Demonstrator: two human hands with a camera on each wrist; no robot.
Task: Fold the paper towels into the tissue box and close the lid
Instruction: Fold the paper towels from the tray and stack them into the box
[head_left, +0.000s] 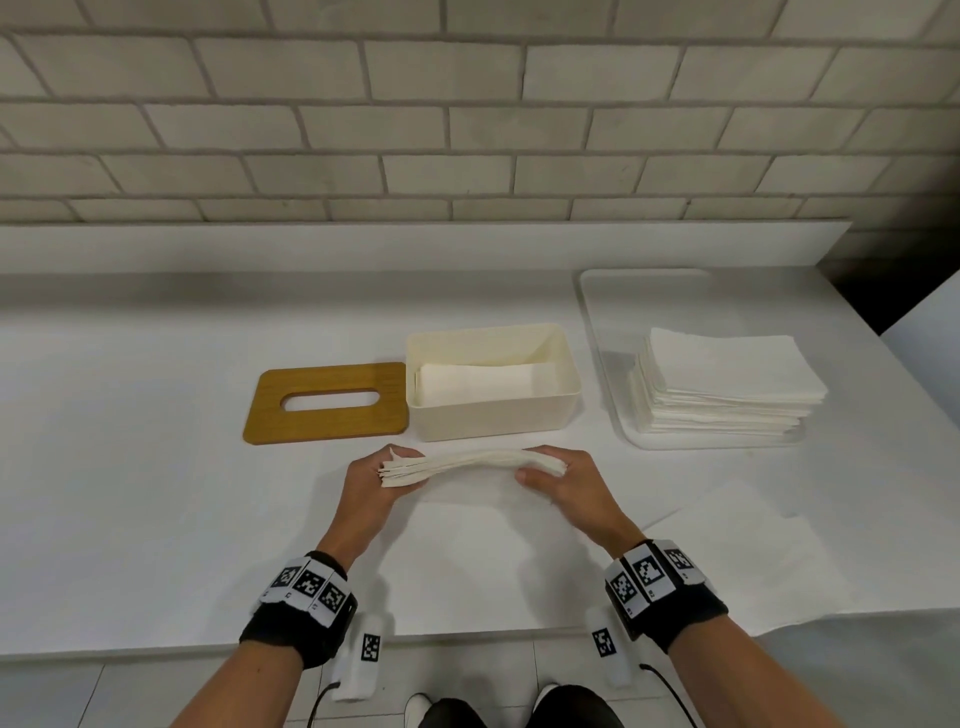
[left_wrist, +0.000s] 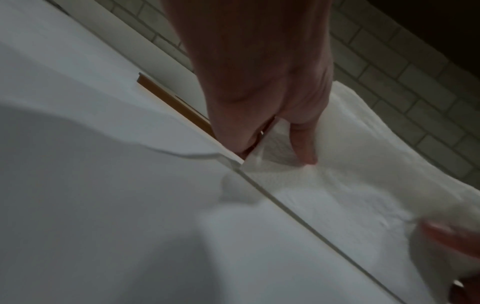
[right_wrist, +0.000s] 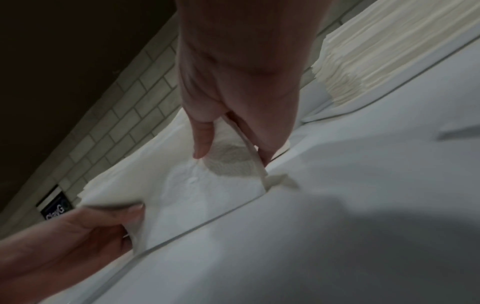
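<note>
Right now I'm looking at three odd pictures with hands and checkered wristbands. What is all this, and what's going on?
No machine here: a person works with bare hands, wearing cameras. The big picture comes from a head camera looking down; the two dark, tilted ones come from cameras on each wrist, looking along the fingers.

The left hand and right hand each grip one end of a folded bundle of paper towels, held just in front of an open cream tissue box that already has some paper inside. Its wooden lid, with a slot, lies flat to the box's left. To the right, a stack of unfolded towels sits on a clear tray. Everything rests on a white counter.
</note>
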